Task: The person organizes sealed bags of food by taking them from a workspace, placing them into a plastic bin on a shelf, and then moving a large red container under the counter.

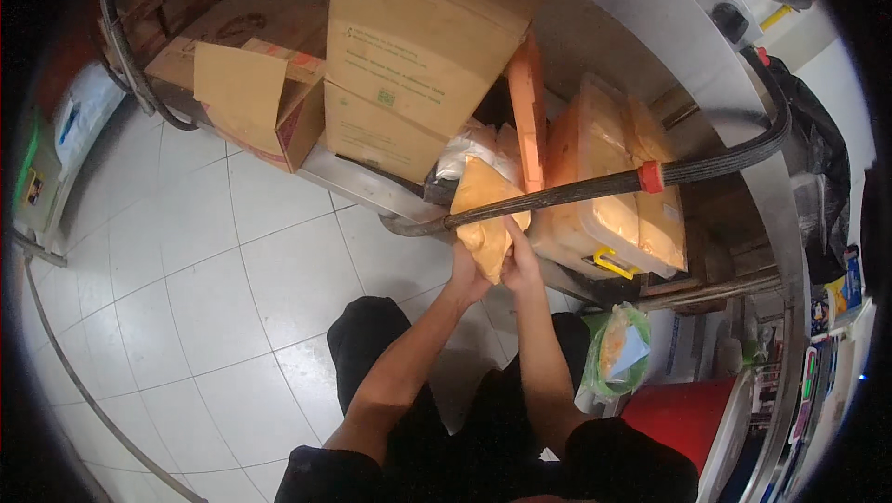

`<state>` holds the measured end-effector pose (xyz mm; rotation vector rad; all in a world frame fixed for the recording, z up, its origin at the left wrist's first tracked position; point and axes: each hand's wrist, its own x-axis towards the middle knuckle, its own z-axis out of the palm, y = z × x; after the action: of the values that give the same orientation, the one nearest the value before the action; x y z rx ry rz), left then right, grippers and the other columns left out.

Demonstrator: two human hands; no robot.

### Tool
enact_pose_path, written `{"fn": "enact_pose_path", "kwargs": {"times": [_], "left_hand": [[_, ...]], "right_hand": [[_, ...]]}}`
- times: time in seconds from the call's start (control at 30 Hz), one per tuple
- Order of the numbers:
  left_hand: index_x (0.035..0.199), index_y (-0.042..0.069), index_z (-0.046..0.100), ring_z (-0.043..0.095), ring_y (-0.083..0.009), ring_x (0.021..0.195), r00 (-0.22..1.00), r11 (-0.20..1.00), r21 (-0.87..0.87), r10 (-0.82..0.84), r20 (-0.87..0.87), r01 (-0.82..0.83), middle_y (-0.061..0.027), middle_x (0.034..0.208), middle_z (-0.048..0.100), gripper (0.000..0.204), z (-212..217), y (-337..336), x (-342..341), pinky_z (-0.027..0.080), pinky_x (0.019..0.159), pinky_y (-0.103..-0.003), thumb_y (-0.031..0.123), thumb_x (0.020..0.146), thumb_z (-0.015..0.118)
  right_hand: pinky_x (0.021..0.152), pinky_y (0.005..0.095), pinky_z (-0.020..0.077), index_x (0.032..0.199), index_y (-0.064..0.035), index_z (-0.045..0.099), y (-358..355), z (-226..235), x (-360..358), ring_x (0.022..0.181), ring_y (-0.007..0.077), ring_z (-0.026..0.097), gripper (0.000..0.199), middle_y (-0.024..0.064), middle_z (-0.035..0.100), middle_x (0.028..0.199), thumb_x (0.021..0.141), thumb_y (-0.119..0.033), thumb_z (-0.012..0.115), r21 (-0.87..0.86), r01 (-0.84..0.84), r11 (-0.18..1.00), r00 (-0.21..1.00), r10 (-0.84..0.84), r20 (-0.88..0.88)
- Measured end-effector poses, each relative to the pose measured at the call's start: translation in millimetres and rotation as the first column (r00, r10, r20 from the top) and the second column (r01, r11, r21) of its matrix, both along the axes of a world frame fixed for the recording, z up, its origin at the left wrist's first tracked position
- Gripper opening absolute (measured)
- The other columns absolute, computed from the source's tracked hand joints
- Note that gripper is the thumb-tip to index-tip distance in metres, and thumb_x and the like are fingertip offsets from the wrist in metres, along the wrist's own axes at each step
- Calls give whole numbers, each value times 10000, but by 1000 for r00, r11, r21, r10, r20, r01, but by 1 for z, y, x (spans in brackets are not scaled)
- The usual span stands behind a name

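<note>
Between my two hands is a plump plastic bag [487,248] of orange-yellow stuff, perhaps powder, tilted with one corner upward. My left hand [467,271] closes round its lower left side. My right hand [521,261] grips the lower right side, thumb lying up along the bag. A dark ribbed hose [576,195] with a red band crosses in front of the bag's middle. Just right of my hands stands a clear plastic tub [565,224] with a yellow latch, filled with similar orange-yellow bags. An orange panel [527,113] stands upright beside the tub.
A tall cardboard box [409,66] and an open-flapped carton [243,94] stand on a low metal shelf [367,189]. White bags [469,150] lie behind my hands. A green-lined bin [621,354] and a red container [683,419] are at the right. White tiles [186,261] cover the floor.
</note>
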<state>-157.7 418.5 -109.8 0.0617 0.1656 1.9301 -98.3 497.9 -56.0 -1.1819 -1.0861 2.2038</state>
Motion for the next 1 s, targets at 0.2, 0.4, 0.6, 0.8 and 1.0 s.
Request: {"fn": "enact_pose_path", "kwargs": {"times": [0.2, 0.4, 0.6, 0.8, 1.0], "left_hand": [[1479, 121, 312, 323, -225, 1388, 988, 941, -333, 2, -155, -54, -68, 1519, 329, 558, 8, -2, -8, 321, 1096, -501, 465, 1039, 318], [1494, 136, 277, 218, -241, 1375, 983, 743, -662, -28, -179, -99, -56, 1558, 203, 699, -25, -19, -6, 210, 1078, -557, 476, 933, 517], [1494, 123, 288, 306, -288, 1285, 990, 813, -583, -94, -104, 16, -150, 1503, 255, 822, 22, -19, 6, 250, 1076, -475, 517, 848, 608], [1518, 93, 242, 313, -290, 1295, 989, 748, -664, -83, -120, -18, -144, 1495, 274, 853, -16, -38, -10, 240, 1090, -473, 522, 862, 577], [1504, 106, 271, 292, -277, 1337, 981, 741, -671, -145, -129, 21, -143, 1557, 229, 813, -10, -24, 2, 234, 1097, -458, 524, 872, 565]], "right_hand": [[890, 407, 573, 1332, -28, 495, 23, -77, -19, 1031, 276, 664, 407, 155, 638, 1198, 998, -258, 530, -160, -85, 983, 836, -17, -549], [878, 390, 559, 1293, -39, 515, 62, -91, -65, 1081, 256, 636, 424, 125, 623, 1212, 923, -205, 638, 139, 57, 989, 922, 1, -386], [716, 349, 572, 1224, 50, 520, 180, -59, -118, 879, 237, 671, 482, 119, 653, 1081, 870, -240, 671, 542, -75, 837, 992, 9, 122], [1152, 591, 187, 1478, -59, 385, 60, -79, -140, 1422, 471, 263, 734, 316, 363, 1480, 915, -490, 574, 826, -540, -164, 822, -315, 475], [1147, 659, 98, 1539, -157, 275, 91, -53, -142, 1473, 441, 151, 621, 233, 202, 1590, 994, -405, 438, 622, -768, -154, 636, -294, 713]]}}
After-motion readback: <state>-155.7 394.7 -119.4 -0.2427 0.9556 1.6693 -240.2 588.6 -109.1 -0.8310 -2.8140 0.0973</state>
